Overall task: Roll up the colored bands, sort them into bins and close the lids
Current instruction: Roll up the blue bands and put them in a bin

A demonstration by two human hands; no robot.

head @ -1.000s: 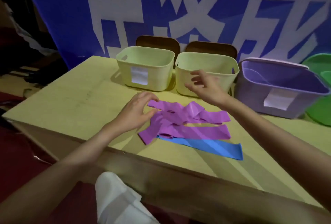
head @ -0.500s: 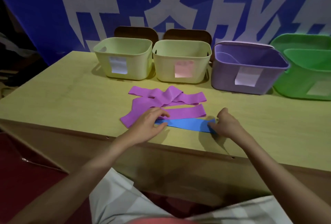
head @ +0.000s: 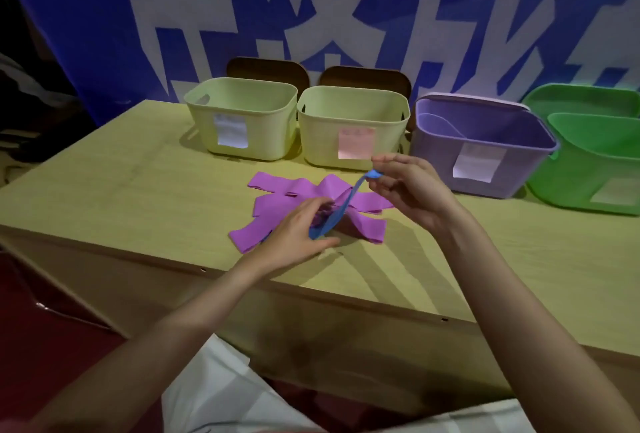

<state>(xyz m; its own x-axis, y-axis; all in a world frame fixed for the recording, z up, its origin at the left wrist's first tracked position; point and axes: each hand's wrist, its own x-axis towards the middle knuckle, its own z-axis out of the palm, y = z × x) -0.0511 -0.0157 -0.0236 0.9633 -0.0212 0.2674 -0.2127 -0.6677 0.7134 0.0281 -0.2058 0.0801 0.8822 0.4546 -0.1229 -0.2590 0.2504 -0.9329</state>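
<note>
A blue band (head: 341, 211) stretches slantwise above the table, held at both ends. My right hand (head: 405, 190) pinches its upper end, raised in front of the bins. My left hand (head: 298, 235) grips its lower end just over the table. Under it lie several purple bands (head: 294, 193) crossed in a loose pile on the wooden table (head: 138, 197). Along the back stand two pale yellow bins (head: 242, 117) (head: 349, 121), a purple bin (head: 485, 148) and a green bin (head: 595, 162), all open on top.
Two brown lids (head: 266, 69) (head: 363, 77) lean behind the yellow bins. A purple lid edge (head: 474, 100) shows behind the purple bin. A blue and white banner (head: 311, 10) hangs behind. The table's front edge (head: 311, 294) runs close to my lap.
The blue band lay flat on the table with both hands on its ends. Now both hands have lifted it, the right end raised high over the purple pile.
</note>
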